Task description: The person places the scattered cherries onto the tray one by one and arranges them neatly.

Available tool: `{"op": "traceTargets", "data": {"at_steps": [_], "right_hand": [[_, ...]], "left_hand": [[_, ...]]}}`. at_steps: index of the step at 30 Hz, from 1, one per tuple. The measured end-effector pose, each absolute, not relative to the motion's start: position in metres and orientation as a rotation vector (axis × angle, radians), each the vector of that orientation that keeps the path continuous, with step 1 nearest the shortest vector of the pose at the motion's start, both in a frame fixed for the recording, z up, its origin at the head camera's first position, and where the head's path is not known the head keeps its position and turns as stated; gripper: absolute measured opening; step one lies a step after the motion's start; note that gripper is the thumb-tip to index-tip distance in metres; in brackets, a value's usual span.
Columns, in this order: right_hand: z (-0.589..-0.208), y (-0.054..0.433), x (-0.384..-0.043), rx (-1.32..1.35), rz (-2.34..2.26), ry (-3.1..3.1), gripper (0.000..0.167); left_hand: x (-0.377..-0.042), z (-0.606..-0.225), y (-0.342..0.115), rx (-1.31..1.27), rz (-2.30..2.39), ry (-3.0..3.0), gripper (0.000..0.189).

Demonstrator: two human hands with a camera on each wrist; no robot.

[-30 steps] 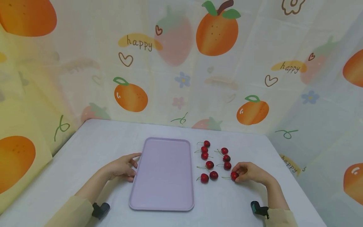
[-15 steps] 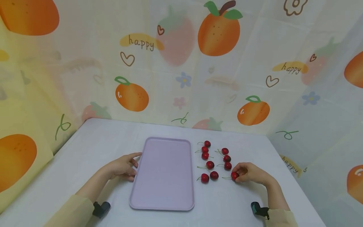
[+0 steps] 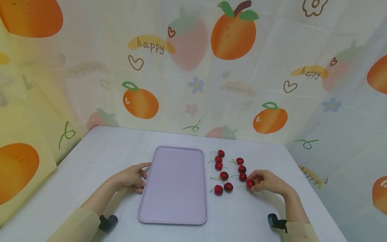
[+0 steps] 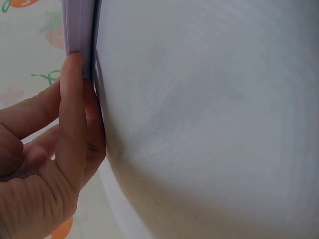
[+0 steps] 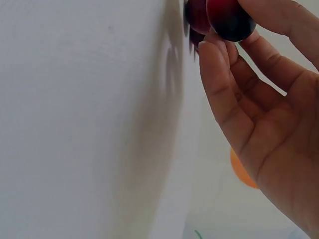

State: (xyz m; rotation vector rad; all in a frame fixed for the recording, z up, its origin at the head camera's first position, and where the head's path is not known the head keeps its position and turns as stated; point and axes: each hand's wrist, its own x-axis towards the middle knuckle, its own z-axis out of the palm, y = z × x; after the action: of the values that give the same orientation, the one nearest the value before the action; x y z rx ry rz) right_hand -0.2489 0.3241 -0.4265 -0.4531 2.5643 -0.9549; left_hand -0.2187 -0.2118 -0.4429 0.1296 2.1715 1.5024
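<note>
A lilac rectangular tray (image 3: 173,186) lies on the white table in the head view. At its left side my left hand (image 3: 132,178) touches the rim with its fingertips; the left wrist view shows fingers (image 4: 71,114) against the tray's edge (image 4: 79,25). Right of the tray, my right hand (image 3: 269,183) pinches a dark red cherry (image 3: 249,183) between thumb and fingers. Its thin stem points left. In the right wrist view the pinched cherry (image 5: 230,20) looks raised off the table, with other cherries (image 5: 196,15) behind it.
Several more stemmed cherries lie in two loose columns between tray and right hand, including a lower-left cherry (image 3: 218,190) and a far cherry (image 3: 221,153). A fruit-printed curtain (image 3: 193,67) rises behind the table (image 3: 121,144).
My right hand has shifted slightly up and away from me with the pinched cherry, bringing it closer to the cherry above. The left hand and tray have stayed in place.
</note>
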Motion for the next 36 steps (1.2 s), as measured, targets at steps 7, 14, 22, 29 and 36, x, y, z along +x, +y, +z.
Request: {"op": "traceTargets", "data": {"at_steps": [7,14,22,29,36], "right_hand": [[-0.417,0.318,-0.254,-0.521,-0.939,2.615,0.029],[-0.411,0.308,-0.261,-0.526,-0.944,2.666,0.027],[-0.408,0.292,-0.267,-0.482,-1.012,2.690,0.027],[-0.406,0.276,-0.275,-0.515,-1.057,2.697,0.029],[-0.405,0.260,-0.285,-0.558,-1.092,2.686,0.029]], "left_hand": [[-0.218,-0.443,-0.212,0.132,1.499,2.174,0.092],[-0.218,-0.443,-0.213,0.141,1.507,2.159,0.092],[-0.220,-0.444,-0.212,0.139,1.494,2.170,0.092],[-0.220,-0.441,-0.210,0.123,1.458,2.202,0.091],[-0.219,-0.438,-0.208,0.111,1.428,2.226,0.089]]}}
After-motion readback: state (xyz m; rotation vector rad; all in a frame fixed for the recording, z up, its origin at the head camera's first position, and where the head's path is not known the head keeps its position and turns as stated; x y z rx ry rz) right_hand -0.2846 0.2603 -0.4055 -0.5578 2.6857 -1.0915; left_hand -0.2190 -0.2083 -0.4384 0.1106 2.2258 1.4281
